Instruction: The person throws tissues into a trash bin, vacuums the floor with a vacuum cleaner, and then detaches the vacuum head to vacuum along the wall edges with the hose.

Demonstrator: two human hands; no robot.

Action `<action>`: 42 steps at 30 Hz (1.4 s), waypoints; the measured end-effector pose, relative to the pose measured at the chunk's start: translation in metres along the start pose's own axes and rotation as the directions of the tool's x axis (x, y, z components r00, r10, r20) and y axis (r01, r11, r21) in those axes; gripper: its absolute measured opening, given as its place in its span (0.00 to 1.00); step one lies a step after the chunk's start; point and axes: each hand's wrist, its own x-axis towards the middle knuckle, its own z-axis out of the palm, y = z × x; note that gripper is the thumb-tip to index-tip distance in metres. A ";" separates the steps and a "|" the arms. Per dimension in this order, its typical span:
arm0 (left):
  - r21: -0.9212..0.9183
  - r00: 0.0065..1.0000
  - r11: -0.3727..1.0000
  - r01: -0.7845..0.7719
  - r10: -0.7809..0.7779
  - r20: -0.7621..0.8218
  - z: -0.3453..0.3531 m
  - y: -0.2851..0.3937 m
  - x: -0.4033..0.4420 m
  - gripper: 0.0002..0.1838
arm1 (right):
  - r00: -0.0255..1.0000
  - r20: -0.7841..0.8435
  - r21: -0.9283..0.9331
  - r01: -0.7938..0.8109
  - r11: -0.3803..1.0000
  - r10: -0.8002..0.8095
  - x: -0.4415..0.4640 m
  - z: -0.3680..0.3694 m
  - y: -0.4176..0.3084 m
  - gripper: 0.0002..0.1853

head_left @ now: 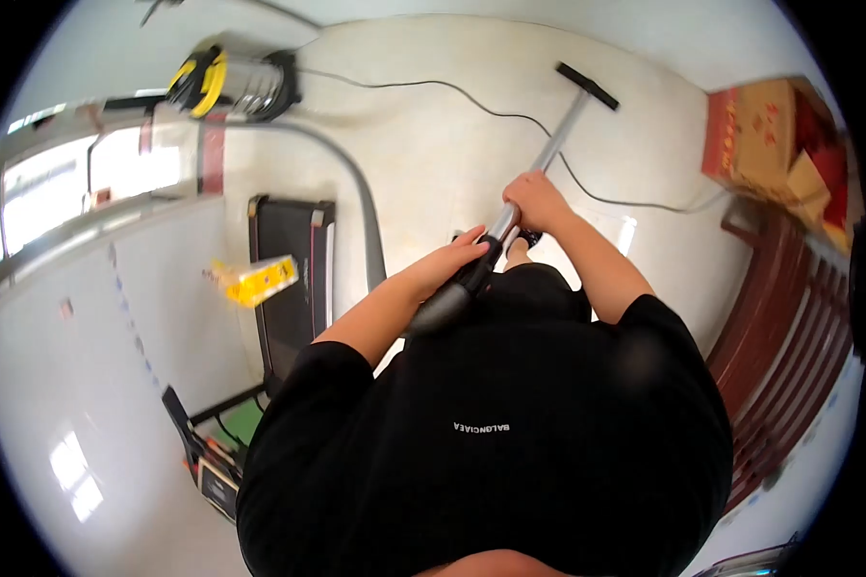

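Both of my hands are on a vacuum cleaner wand (562, 137), a silver tube that slants away from my body. My right hand (537, 200) wraps round the metal tube farther along. Nearer my waist, my left hand (449, 262) grips the wand's black handle. A wide black floor nozzle (587, 85) at the far end rests on the pale floor. From the handle, a grey hose (356, 183) curves back to the yellow and silver vacuum cleaner (236, 85) at the upper left.
A black cord (452, 88) runs across the floor. At the left stands a folded-looking treadmill (293, 279) with a yellow bag (260, 281) by it. On the right are an open cardboard box (755, 135) and a reddish-brown wooden bench (765, 317).
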 end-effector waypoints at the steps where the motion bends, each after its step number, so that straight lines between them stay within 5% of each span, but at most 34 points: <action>1: 0.334 0.995 0.940 -0.065 0.087 -0.053 -0.009 -0.005 -0.019 0.34 | 0.998 0.033 -0.033 0.047 0.998 -0.046 0.005 0.006 -0.015 0.09; 2: 0.635 0.981 0.767 -0.088 0.179 -0.081 -0.020 -0.009 -0.039 0.32 | 0.994 0.063 -0.070 0.089 0.994 -0.085 0.009 0.017 -0.030 0.08; 4: 0.778 0.973 0.628 -0.028 0.197 -0.124 -0.048 -0.027 -0.088 0.29 | 0.993 -0.108 0.149 0.063 0.987 -0.047 0.005 0.044 -0.053 0.08; 6: 0.849 0.961 0.458 0.265 -0.050 -0.273 -0.082 -0.044 -0.130 0.24 | 0.964 -0.267 0.229 0.074 0.971 -0.011 -0.002 0.066 -0.066 0.09; 9: 0.928 0.950 0.353 0.123 0.227 -0.212 -0.133 -0.102 -0.164 0.24 | 0.963 -0.268 0.223 0.063 0.973 -0.001 -0.012 0.061 -0.074 0.11; 11: 0.938 0.785 0.312 -0.152 0.615 -0.077 -0.122 -0.106 -0.181 0.24 | 0.948 -0.317 0.280 0.106 0.954 -0.012 -0.016 0.056 -0.068 0.14; 16: 0.816 0.821 0.469 -0.339 0.571 0.013 -0.049 -0.094 -0.193 0.26 | 0.889 -0.457 0.281 0.170 0.945 -0.024 -0.041 0.028 -0.045 0.16; 20: 0.826 0.798 0.387 -0.409 0.591 0.119 -0.009 -0.125 -0.212 0.29 | 0.930 -0.366 0.288 0.139 0.947 -0.025 -0.072 0.029 -0.053 0.11; 23: 0.852 0.822 0.435 -0.290 0.570 -0.011 0.006 -0.158 -0.241 0.28 | 0.926 -0.362 0.250 0.204 0.947 -0.104 -0.086 0.047 -0.084 0.13; 26: 0.861 0.746 0.478 -0.174 0.635 -0.202 0.011 -0.201 -0.280 0.26 | 0.912 -0.363 0.220 0.285 0.933 -0.192 -0.079 0.082 -0.118 0.15; 30: 0.764 0.592 0.643 -0.060 0.639 -0.491 0.033 -0.267 -0.336 0.24 | 0.955 0.091 0.114 0.271 0.956 -0.281 -0.071 0.091 -0.193 0.17; 31: 0.740 0.586 0.670 -0.058 0.623 -0.518 0.040 -0.283 -0.350 0.24 | 0.955 0.092 0.113 0.272 0.955 -0.283 -0.071 0.092 -0.211 0.17; 33: 0.711 0.576 0.703 -0.024 0.591 -0.564 0.058 -0.318 -0.376 0.25 | 0.813 0.324 0.110 0.476 0.873 -0.484 -0.076 0.100 -0.238 0.15; 38: 0.731 0.556 0.647 0.215 0.534 -0.637 0.110 -0.358 -0.432 0.28 | 0.608 0.391 0.203 0.676 0.709 -0.691 -0.089 0.130 -0.294 0.07; 42: 0.820 0.597 0.550 0.159 0.608 -0.524 0.103 -0.363 -0.437 0.30 | 0.542 0.311 0.296 0.725 0.622 -0.781 -0.093 0.130 -0.308 0.05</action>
